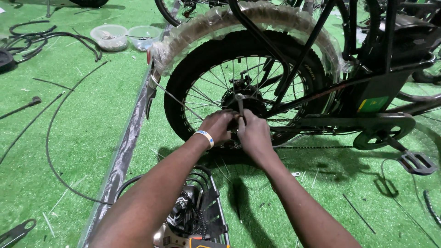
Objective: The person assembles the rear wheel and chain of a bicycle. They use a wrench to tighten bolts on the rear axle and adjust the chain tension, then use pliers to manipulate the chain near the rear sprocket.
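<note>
A black bicycle stands on green artificial turf, its fat rear wheel (183, 82) with thin spokes facing me. Both my hands reach to the wheel's hub (236, 98). My right hand (254, 133) grips a slim metal wrench (240, 104) that stands upright against the hub axle. My left hand (218, 126), with a pale wristband, is closed on the axle area beside it; what it pinches is hidden by the fingers. The mudguard (239, 16) over the tyre is wrapped in clear plastic.
The chain, crank guard (383, 131) and a pedal (417, 163) lie to the right. A black wire basket (211, 206) with parts sits under my arms. Loose black cables (48, 138), two clear plastic tubs (110, 36) and a metal floor strip (124, 151) are at the left.
</note>
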